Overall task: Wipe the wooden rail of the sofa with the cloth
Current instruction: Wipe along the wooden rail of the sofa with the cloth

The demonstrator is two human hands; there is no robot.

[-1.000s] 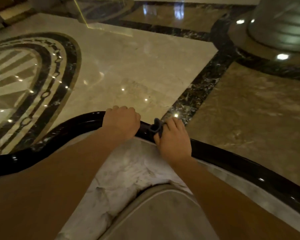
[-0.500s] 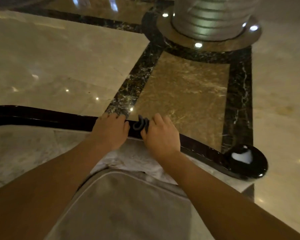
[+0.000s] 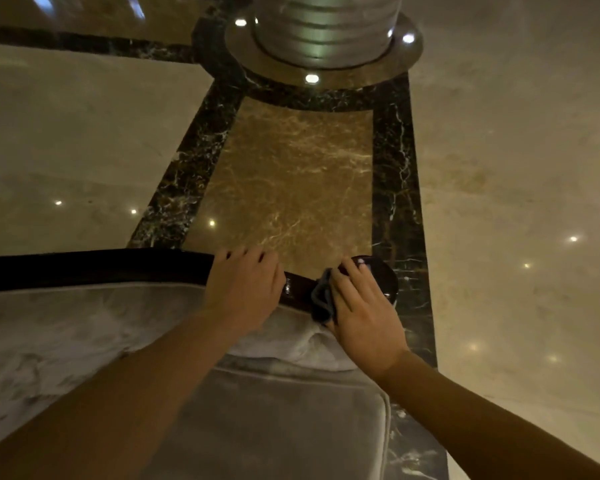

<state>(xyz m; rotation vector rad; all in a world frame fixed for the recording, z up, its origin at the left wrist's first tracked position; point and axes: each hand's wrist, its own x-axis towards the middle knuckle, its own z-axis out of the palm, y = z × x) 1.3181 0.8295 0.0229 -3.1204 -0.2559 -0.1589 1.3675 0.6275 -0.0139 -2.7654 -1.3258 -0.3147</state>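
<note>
No text, label, brand, number or sign readable, none to be made out on the dark glossy wooden rail (image 3: 94, 268), the crumpled grey cloth (image 3: 321, 301), the pale plush sofa cushion (image 3: 284, 420) or the polished marble floor (image 3: 84, 133)

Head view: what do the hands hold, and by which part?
Right hand holds the bunched cloth, mostly under its palm, on the rail near the rounded end; left hand grips the rail's top.

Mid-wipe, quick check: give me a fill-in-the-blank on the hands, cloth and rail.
The cloth is held by the ___ hand.
The left hand rests on the rail, holding no ___.
The right hand is nearer the rail's rounded end than the ___ hand.
Missing: right; cloth; left.
</note>
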